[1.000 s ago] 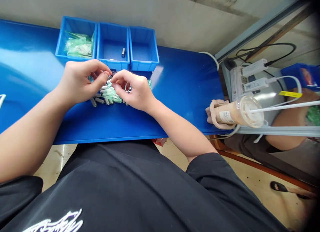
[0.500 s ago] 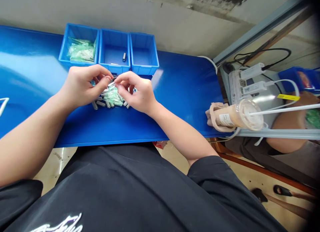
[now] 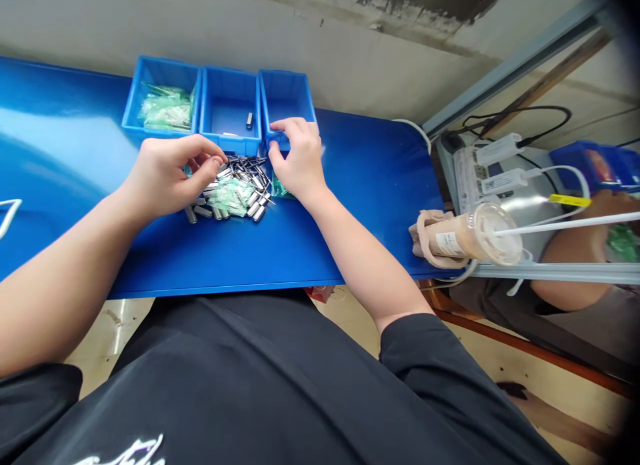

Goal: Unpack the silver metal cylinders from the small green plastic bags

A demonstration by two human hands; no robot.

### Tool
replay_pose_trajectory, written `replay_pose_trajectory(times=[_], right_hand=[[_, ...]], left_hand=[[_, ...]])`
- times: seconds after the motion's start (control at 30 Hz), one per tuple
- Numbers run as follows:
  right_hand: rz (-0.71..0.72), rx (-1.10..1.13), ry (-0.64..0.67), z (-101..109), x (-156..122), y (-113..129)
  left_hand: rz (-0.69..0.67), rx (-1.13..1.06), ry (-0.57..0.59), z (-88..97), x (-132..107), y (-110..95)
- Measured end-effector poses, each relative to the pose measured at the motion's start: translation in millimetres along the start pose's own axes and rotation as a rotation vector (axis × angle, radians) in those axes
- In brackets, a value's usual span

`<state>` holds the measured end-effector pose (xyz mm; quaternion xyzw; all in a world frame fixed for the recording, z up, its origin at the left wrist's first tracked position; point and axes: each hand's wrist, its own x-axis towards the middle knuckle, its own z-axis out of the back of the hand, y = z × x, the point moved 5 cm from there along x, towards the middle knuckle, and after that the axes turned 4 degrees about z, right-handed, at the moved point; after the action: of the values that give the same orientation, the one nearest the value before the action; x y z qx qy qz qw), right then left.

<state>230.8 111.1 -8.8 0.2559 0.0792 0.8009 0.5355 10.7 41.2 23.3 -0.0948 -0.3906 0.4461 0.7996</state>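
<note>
My left hand (image 3: 173,175) is closed in a pinch at the left side of a pile of small parts; what its fingertips hold, if anything, is too small to make out. The pile has short silver metal pieces (image 3: 259,213), thin dark rods (image 3: 247,163) and green-tinted clear plastic bags (image 3: 231,197). My right hand (image 3: 300,158) is at the front wall of the right blue bin (image 3: 287,95), its thumb and fingers apart with nothing visible between them. Below its wrist lies another bit of green plastic (image 3: 280,187).
The left blue bin (image 3: 131,111) holds green plastic bags, and the middle blue bin (image 3: 230,85) a small metal piece (image 3: 249,121). A drink cup (image 3: 457,238) with a straw sits at the right edge of the blue table (image 3: 375,185). Another person's leg shows beyond the frame.
My right hand has moved away from the left hand, up and right to the right bin, and its fingers have spread. The left hand stays pinched beside the pile.
</note>
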Motion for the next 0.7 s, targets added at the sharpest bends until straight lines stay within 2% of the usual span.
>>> replay_pose_trajectory(times=[0.23,0.7], right_hand=[[-0.004,-0.053,0.055,8,-4,11],[0.007,-0.002,0.010,5,-3,7]], left_hand=[[-0.004,0.011,-0.003,0.9,0,1],[0.031,0.012,0.007,-0.2,0,1]])
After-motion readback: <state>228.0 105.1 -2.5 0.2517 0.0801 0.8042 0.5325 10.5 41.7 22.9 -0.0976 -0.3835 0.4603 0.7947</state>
